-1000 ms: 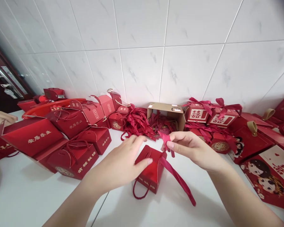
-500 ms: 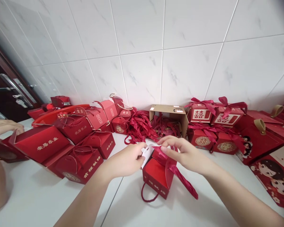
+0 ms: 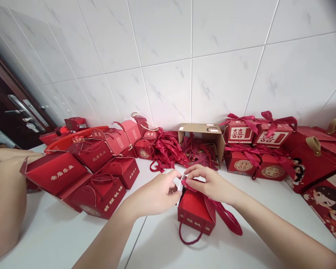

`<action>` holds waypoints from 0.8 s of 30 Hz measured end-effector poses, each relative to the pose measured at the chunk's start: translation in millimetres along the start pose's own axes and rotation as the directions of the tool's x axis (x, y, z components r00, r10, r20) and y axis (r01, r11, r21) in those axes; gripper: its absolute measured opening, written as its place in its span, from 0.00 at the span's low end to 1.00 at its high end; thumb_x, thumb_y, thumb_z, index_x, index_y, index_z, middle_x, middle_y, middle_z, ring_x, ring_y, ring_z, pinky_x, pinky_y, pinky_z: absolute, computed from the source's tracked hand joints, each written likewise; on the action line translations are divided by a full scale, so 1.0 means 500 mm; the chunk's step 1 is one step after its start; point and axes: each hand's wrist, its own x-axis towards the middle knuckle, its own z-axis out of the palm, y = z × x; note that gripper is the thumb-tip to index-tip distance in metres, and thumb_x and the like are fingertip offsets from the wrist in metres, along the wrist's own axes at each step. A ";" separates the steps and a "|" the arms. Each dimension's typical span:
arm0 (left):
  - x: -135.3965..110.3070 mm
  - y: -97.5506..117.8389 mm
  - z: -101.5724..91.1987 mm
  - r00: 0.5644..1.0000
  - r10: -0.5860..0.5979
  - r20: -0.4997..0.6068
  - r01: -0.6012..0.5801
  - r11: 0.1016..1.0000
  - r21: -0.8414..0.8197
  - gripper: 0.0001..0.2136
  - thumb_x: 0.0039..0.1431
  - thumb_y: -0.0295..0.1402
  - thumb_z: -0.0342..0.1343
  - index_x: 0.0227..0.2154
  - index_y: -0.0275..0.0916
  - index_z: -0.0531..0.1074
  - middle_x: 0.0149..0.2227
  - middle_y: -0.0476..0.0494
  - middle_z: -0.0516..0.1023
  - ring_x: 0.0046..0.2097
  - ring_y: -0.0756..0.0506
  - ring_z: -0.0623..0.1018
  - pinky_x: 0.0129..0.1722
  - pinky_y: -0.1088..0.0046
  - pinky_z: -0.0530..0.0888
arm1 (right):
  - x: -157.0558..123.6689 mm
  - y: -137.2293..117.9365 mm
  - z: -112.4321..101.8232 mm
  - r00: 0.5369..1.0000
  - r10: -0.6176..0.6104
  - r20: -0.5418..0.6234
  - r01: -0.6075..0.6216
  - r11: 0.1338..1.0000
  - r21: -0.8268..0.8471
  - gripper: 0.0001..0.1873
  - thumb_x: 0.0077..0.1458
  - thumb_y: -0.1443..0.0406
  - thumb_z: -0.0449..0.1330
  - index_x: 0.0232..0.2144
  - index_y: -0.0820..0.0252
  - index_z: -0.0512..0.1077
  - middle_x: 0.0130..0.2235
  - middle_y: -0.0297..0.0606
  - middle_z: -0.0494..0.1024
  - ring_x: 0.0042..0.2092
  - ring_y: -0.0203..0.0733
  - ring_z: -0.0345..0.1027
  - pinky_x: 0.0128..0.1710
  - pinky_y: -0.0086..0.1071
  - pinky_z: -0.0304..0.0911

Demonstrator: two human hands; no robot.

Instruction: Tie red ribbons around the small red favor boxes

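Right now the small red box (image 3: 196,213) sits on the white table (image 3: 72,239), cord handle front. Left hand (image 3: 156,194) pinches its top flap, right hand (image 3: 210,183) pinches the ribbon (image 3: 229,220). Light, thin card, probably crushes easily; grip the edges. Ribbon pile (image 3: 168,149) lies behind.

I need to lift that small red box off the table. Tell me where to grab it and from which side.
Take the small red box by its rope handle, coming from the near side: the loop lies free on the table in front, while the left hand and right hand crowd its top.
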 end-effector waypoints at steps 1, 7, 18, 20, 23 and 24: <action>-0.001 0.001 0.002 1.000 0.004 0.008 -0.004 1.000 -0.009 0.11 0.60 0.35 0.45 0.45 0.45 0.63 0.22 0.55 0.61 0.23 0.51 0.59 0.22 0.77 0.56 | 0.000 0.002 0.001 1.000 -0.012 -0.004 0.012 1.000 -0.017 0.06 0.54 0.66 0.59 0.28 0.58 0.76 0.46 0.39 0.73 0.49 0.43 0.67 0.51 0.38 0.60; -0.001 0.012 0.005 1.000 0.001 0.025 0.000 0.999 -0.046 0.11 0.59 0.38 0.48 0.45 0.44 0.63 0.23 0.55 0.65 0.25 0.50 0.62 0.24 0.77 0.59 | -0.001 0.003 0.006 1.000 -0.023 -0.012 0.022 0.997 -0.080 0.06 0.52 0.66 0.61 0.25 0.58 0.76 0.45 0.38 0.71 0.46 0.42 0.68 0.51 0.38 0.60; 0.006 -0.001 -0.008 0.996 0.010 0.094 0.004 0.989 -0.150 0.10 0.60 0.37 0.46 0.40 0.42 0.68 0.31 0.49 0.74 0.33 0.48 0.71 0.28 0.76 0.63 | 0.000 -0.002 -0.002 0.999 0.022 0.024 -0.021 0.998 -0.054 0.09 0.51 0.62 0.63 0.22 0.60 0.73 0.40 0.36 0.73 0.43 0.40 0.67 0.47 0.34 0.58; 0.014 -0.007 -0.002 0.999 0.020 0.035 -0.015 0.991 -0.130 0.07 0.60 0.36 0.46 0.35 0.42 0.67 0.30 0.50 0.74 0.31 0.49 0.69 0.28 0.77 0.62 | 0.000 -0.003 -0.004 0.999 0.035 0.032 -0.033 0.998 -0.047 0.09 0.51 0.63 0.62 0.22 0.60 0.72 0.39 0.36 0.73 0.42 0.40 0.67 0.46 0.33 0.58; 0.024 -0.011 0.006 1.000 0.026 -0.008 -0.027 0.992 -0.126 0.06 0.60 0.36 0.47 0.31 0.41 0.65 0.28 0.53 0.72 0.28 0.51 0.64 0.25 0.78 0.59 | 0.000 -0.005 -0.006 0.998 0.045 0.050 -0.042 0.998 -0.044 0.09 0.51 0.64 0.62 0.21 0.61 0.72 0.39 0.36 0.73 0.41 0.39 0.67 0.45 0.32 0.58; 0.026 -0.010 0.008 1.000 0.027 -0.013 -0.028 0.991 -0.127 0.06 0.60 0.36 0.47 0.30 0.41 0.64 0.28 0.53 0.71 0.28 0.52 0.63 0.25 0.79 0.58 | 0.000 -0.006 -0.007 0.997 0.045 0.059 -0.042 0.998 -0.046 0.09 0.51 0.65 0.62 0.21 0.61 0.72 0.39 0.36 0.73 0.41 0.39 0.67 0.45 0.32 0.58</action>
